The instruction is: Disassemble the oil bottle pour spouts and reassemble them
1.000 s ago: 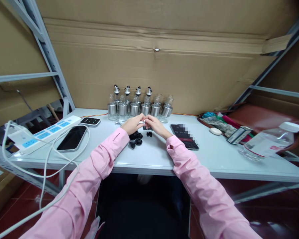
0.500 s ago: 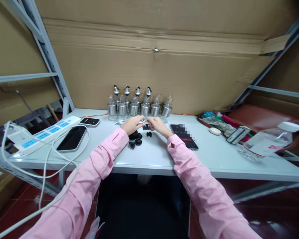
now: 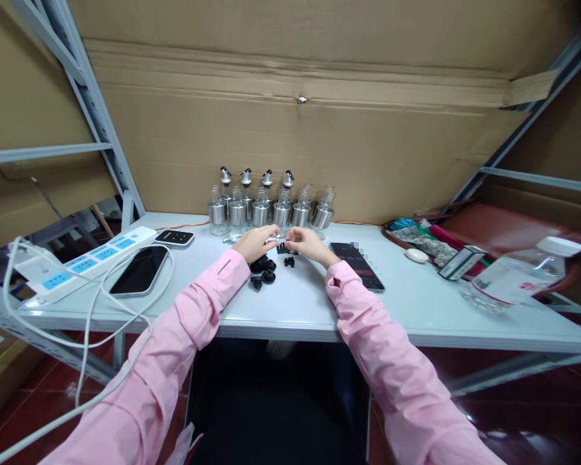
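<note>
My left hand (image 3: 257, 244) is closed around a small silvery piece (image 3: 272, 239), which looks like part of a bottle pourer; most of it is hidden by the fingers. Just to its right, my right hand (image 3: 306, 241) has thumb and fingers pinched together, and what they hold is too small to make out. Small black plugs (image 3: 289, 261) lie on the table between and below the hands. Black round caps (image 3: 268, 276) are piled by my left wrist. Behind the hands stand several glass bottles (image 3: 260, 212) with steel sleeves; some back-row ones carry pourers (image 3: 246, 176).
On the left of the table (image 3: 290, 310) are a power strip (image 3: 90, 263), a phone (image 3: 140, 270), a white cable and a small device (image 3: 175, 238). A second phone (image 3: 361, 266) lies right of my right hand. Farther right are a small box (image 3: 461, 263) and a plastic bottle (image 3: 518, 278).
My right hand has shifted slightly away from the left hand, widening the gap between the fingertips. My left hand stays almost in place with the silvery piece.
</note>
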`<state>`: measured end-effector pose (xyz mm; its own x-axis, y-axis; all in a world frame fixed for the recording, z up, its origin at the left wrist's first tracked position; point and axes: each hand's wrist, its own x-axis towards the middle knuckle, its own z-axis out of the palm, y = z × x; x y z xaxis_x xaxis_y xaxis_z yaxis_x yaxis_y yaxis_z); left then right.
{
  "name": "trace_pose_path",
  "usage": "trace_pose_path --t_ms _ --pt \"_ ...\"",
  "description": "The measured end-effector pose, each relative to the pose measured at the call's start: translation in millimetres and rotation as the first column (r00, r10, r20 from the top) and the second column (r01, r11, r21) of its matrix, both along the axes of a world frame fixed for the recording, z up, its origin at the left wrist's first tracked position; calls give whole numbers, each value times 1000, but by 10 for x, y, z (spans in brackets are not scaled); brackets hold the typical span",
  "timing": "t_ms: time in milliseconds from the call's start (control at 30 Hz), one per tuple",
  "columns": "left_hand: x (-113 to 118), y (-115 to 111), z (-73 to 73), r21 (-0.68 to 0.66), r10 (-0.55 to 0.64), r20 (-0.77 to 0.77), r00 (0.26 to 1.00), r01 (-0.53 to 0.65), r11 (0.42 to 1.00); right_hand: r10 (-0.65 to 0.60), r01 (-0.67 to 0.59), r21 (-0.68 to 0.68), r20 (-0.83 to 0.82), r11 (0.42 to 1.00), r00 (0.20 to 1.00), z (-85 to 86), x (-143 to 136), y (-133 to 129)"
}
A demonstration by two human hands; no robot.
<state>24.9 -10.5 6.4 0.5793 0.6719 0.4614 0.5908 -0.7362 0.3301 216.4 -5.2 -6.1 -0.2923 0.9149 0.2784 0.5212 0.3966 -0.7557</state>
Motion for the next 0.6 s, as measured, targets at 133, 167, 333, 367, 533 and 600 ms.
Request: trace_pose_path --t_ms 133,167,333,367,533,600 --pt "-2 -5 3 7 17 -16 1000 -17 1000 -50 27 124 179 992 983 17 21 -18" --pt "-3 -3 2 6 18 -16 1000 -18 1000 -43 18 119 212 993 976 19 23 -22" --pt "-3 0 0 3 16 -9 1000 -16 1000 41 -43 -2 273 999 961 1 19 -24" --pt "-2 -3 4 5 20 -14 1000 -20 1000 47 -45 -13 280 999 959 -6 17 -22" --pt "2 -16 20 8 37 -37 999 -37 999 48 -44 -19 334 999 941 -11 11 -25" --pt "2 -18 22 7 37 -35 999 -37 999 44 -38 -25 367 999 929 2 6 -40"
